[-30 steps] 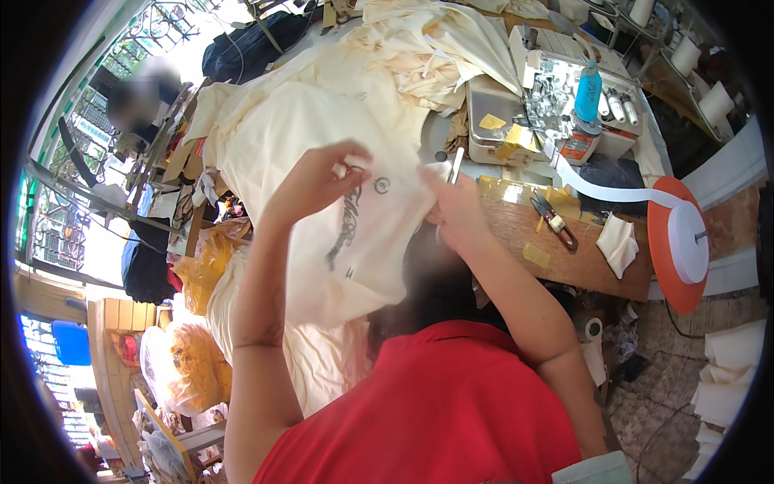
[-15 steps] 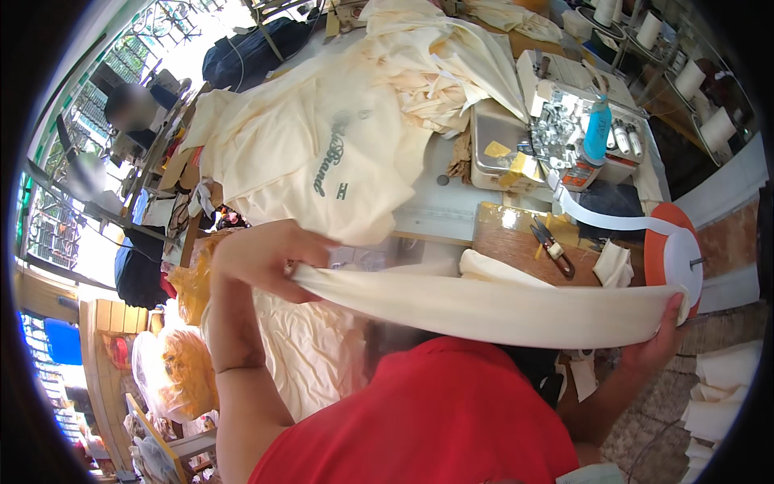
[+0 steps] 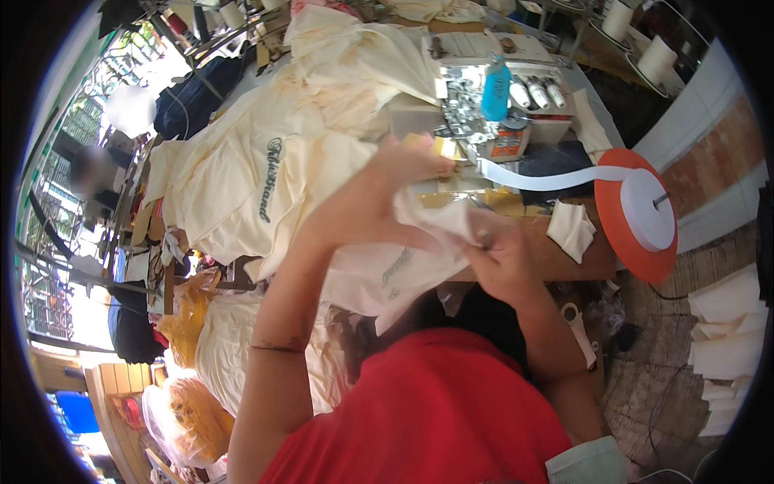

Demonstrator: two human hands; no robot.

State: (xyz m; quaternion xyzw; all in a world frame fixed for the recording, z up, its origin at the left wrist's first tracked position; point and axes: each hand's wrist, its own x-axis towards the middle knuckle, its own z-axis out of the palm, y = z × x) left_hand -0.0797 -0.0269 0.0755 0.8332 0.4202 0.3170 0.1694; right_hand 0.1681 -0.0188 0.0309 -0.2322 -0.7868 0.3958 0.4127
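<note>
Head view: the right grip (image 3: 504, 254) is closed on the edge of a piece of cream cloth (image 3: 443, 219), pinching it between thumb and fingers. This cloth spans the space between the two grips and hangs down below them, with faint dark print on its lower part. The left grip (image 3: 369, 203) is open, its thumb spread well apart from its fingers; motion blur hides whether the thumb touches the cloth.

Beyond and to the left of the left grip, a large heap of cream fabric (image 3: 214, 198) with dark lettering spreads out, rumpled. Beyond the right grip stands a sewing machine (image 3: 472, 89) with bright metal parts, and a blue bottle (image 3: 496, 95) is upright at it. White tape (image 3: 540, 177) runs from near the machine to a white roll (image 3: 637, 211) on an orange disc (image 3: 667, 262), to the right of the right grip. Between that disc and the right grip, a small folded cream cloth (image 3: 571, 230) lies on the brown tabletop (image 3: 582, 268). Lower left of the left grip is a yellow plastic bag (image 3: 189, 319), beside more wrinkled cream fabric (image 3: 234, 343).
</note>
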